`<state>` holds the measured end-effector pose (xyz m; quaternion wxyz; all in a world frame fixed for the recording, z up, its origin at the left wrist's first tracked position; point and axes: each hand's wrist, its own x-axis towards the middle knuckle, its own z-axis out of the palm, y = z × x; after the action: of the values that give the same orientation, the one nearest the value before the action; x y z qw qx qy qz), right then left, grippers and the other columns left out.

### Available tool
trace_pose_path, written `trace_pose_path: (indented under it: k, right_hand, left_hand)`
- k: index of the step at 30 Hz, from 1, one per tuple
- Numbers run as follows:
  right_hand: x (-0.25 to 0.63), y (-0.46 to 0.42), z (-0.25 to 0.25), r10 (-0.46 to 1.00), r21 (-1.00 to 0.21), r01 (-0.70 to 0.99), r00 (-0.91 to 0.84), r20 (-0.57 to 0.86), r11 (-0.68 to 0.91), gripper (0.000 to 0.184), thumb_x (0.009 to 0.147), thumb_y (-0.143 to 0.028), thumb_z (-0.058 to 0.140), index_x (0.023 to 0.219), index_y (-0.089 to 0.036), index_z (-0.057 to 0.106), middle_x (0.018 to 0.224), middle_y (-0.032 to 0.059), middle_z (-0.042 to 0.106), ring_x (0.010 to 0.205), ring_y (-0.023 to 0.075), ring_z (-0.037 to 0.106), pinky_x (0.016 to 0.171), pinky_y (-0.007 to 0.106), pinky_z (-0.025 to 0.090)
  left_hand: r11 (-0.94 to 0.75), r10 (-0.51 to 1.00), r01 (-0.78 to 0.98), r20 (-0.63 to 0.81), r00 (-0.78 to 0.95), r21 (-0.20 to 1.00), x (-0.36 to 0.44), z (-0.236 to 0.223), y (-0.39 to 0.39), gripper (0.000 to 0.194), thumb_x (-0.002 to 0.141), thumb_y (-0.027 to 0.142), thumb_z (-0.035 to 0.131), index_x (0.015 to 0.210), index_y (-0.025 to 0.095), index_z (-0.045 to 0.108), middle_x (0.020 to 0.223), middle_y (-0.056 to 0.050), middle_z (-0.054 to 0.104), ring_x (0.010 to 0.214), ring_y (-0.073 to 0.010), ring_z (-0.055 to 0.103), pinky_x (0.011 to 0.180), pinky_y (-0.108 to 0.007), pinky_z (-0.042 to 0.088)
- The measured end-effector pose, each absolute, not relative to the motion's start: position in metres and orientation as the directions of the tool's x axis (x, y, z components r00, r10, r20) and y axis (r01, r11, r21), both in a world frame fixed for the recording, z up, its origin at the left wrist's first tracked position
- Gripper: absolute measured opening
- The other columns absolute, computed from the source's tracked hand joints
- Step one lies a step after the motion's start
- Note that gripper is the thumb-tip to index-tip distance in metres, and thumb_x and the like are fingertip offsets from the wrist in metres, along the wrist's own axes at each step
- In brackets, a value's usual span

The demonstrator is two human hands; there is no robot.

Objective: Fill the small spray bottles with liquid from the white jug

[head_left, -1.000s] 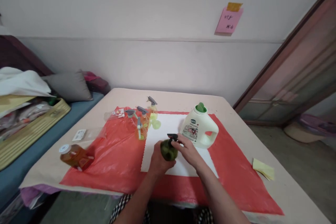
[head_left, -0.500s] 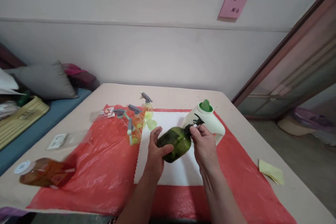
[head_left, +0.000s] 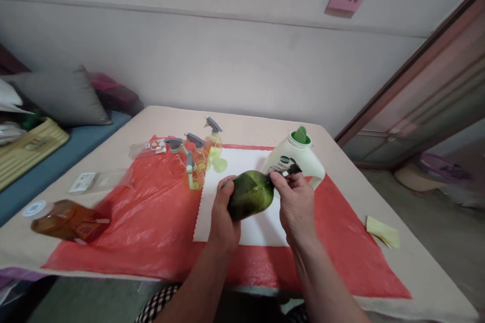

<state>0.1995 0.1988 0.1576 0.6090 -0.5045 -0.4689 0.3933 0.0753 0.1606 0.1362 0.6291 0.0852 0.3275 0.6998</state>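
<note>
A dark green pump bottle (head_left: 252,196) is held tilted on its side above a white sheet (head_left: 212,222). My left hand (head_left: 224,212) wraps around its base end, fingers closed on the body. At the neck, my right hand (head_left: 297,202) pinches the black pump head (head_left: 290,169); the fingertips partly hide the collar. Just behind the right hand stands a cream jug (head_left: 276,154) with a green inner spout (head_left: 301,135) and its mouth uncovered. The hand covers part of the jug's lower body.
Several clear spray bottles (head_left: 195,169) with grey triggers stand left of the sheet. A jar of amber liquid (head_left: 64,219) lies on its side at the left edge. Red plastic (head_left: 151,232) covers much of the table. Yellow paper (head_left: 382,231) lies right, a clear packet (head_left: 102,181) left.
The view has tipped downward, so the table sits higher in the picture. The green bottle has turned a little in my hands, and my right hand has rolled around the pump head.
</note>
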Motion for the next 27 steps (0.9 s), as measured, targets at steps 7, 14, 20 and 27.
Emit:
trace_pose_path:
  k: [7, 14, 20, 27]
  right_hand:
    - [0.208, 0.188, 0.172, 0.951, -0.884, -0.444, -0.184, 0.250, 0.146, 0.044, 0.080, -0.045, 0.071, 0.118, -0.024, 0.069, 0.133, 0.0085, 0.064, 0.131, 0.0300, 0.053, 0.114, 0.051, 0.039]
    - [0.205, 0.188, 0.164, 0.961, -0.941, -0.195, 0.039, 0.274, 0.276, 0.033, 0.075, -0.039, 0.081, 0.102, -0.023, 0.072, 0.116, 0.0082, 0.071, 0.114, 0.0295, 0.063, 0.102, 0.050, 0.048]
    - [0.213, 0.186, 0.169, 0.944, -0.912, -0.360, -0.183, 0.275, 0.196, 0.050, 0.076, -0.043, 0.076, 0.123, -0.027, 0.067, 0.142, 0.0070, 0.056, 0.132, 0.0322, 0.051, 0.112, 0.052, 0.041]
    - [0.214, 0.190, 0.161, 0.957, -0.935, -0.216, -0.020, 0.291, 0.280, 0.046, 0.071, -0.040, 0.083, 0.112, -0.027, 0.067, 0.129, 0.0077, 0.065, 0.118, 0.0301, 0.059, 0.102, 0.051, 0.049]
  left_hand:
    - [0.052, 0.956, -0.882, -0.279, -0.091, 0.467, 0.078, 0.144, 0.158, 0.032, 0.080, 0.041, 0.071, 0.102, 0.018, 0.074, 0.106, -0.006, 0.076, 0.101, -0.0239, 0.069, 0.094, -0.039, 0.052]
    - [0.075, 0.956, -0.897, -0.288, -0.059, 0.436, 0.077, 0.143, 0.159, 0.030, 0.080, 0.041, 0.071, 0.100, 0.019, 0.074, 0.102, -0.005, 0.077, 0.101, -0.0243, 0.070, 0.092, -0.038, 0.053]
    - [0.131, 0.937, -0.909, -0.349, -0.017, 0.396, 0.077, 0.145, 0.162, 0.034, 0.077, 0.041, 0.073, 0.103, 0.019, 0.074, 0.106, -0.006, 0.076, 0.102, -0.0264, 0.070, 0.093, -0.042, 0.054]
    - [0.147, 0.942, -0.893, -0.336, -0.005, 0.426, 0.077, 0.143, 0.161, 0.038, 0.077, 0.043, 0.073, 0.106, 0.019, 0.074, 0.109, -0.007, 0.076, 0.105, -0.0281, 0.070, 0.092, -0.042, 0.055]
